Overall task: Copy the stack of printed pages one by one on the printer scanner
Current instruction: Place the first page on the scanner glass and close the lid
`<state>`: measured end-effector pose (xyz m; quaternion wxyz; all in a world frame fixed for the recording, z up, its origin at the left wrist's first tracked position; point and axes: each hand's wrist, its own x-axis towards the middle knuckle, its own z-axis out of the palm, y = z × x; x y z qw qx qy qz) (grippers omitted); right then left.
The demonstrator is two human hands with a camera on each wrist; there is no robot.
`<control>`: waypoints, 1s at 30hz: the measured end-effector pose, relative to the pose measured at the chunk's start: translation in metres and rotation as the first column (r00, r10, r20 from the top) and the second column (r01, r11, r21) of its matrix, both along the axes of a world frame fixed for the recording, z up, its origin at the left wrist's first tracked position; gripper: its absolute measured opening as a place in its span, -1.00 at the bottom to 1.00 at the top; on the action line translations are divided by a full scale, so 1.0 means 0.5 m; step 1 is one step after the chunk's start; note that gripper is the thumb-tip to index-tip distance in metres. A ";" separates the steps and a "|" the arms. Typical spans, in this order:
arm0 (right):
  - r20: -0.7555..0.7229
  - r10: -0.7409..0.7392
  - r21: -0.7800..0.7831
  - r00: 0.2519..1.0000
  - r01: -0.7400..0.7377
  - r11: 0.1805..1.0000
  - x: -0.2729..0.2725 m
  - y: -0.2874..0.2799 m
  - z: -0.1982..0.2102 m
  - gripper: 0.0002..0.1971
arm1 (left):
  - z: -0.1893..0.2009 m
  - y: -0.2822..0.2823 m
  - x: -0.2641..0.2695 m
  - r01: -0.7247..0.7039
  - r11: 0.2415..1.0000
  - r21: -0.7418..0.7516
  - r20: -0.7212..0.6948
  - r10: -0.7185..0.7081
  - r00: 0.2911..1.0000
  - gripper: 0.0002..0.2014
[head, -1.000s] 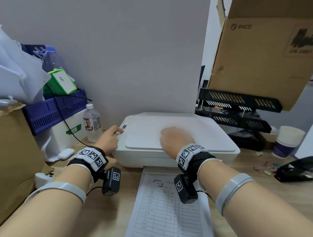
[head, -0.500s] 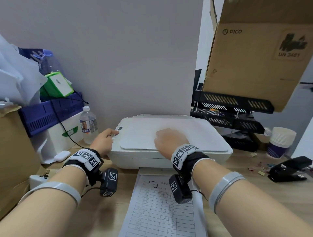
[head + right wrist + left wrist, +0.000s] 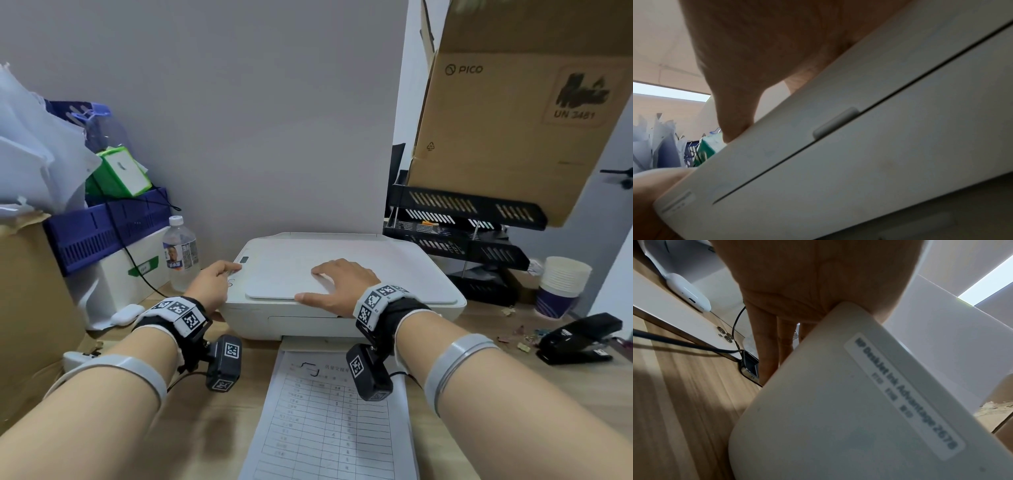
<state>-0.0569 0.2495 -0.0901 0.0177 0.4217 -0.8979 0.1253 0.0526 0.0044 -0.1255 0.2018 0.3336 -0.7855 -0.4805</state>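
Since a second ago my right hand (image 3: pixel 337 286) has spread flat on the printer (image 3: pixel 394 270) lid, holding nothing; left hand (image 3: pixel 214 284) fingers the panel, loosely curled. Printed page (image 3: pixel 329 421) lies on the desk (image 3: pixel 212 428) below; leaning may shift the printer, skewing the copy

Your bare forearms each wear a pale grey rubbery band (image 3: pixel 455 363), a black wrist strap with white square-coded tags (image 3: pixel 376 301), and a small black camera block (image 3: pixel 224 363) hanging beneath.

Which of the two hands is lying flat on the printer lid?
The right hand, spread palm-down on the scanner lid. The left hand instead reaches one finger to the printer's left control strip.
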 end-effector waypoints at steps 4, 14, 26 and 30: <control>0.090 -0.022 -0.070 0.996 0.029 0.997 -0.008 0.002 -0.001 -0.21 | 0.000 0.002 0.000 0.008 1.000 -0.012 0.004 -0.008 1.000 -0.58; 0.145 -0.036 -0.101 0.989 0.051 0.994 -0.017 0.000 -0.008 -0.18 | -0.001 0.007 0.000 -0.009 1.000 -0.006 -0.006 0.009 1.000 -0.57; 0.121 -0.014 -0.123 0.993 0.029 0.992 -0.013 0.001 -0.008 -0.26 | 0.003 0.000 -0.005 0.020 0.984 -0.180 0.045 -0.012 0.999 -0.53; 0.092 0.007 -0.146 0.996 0.006 0.989 -0.010 0.001 -0.005 -0.35 | 0.017 -0.007 -0.008 0.067 0.953 -0.295 0.157 -0.020 0.987 -0.43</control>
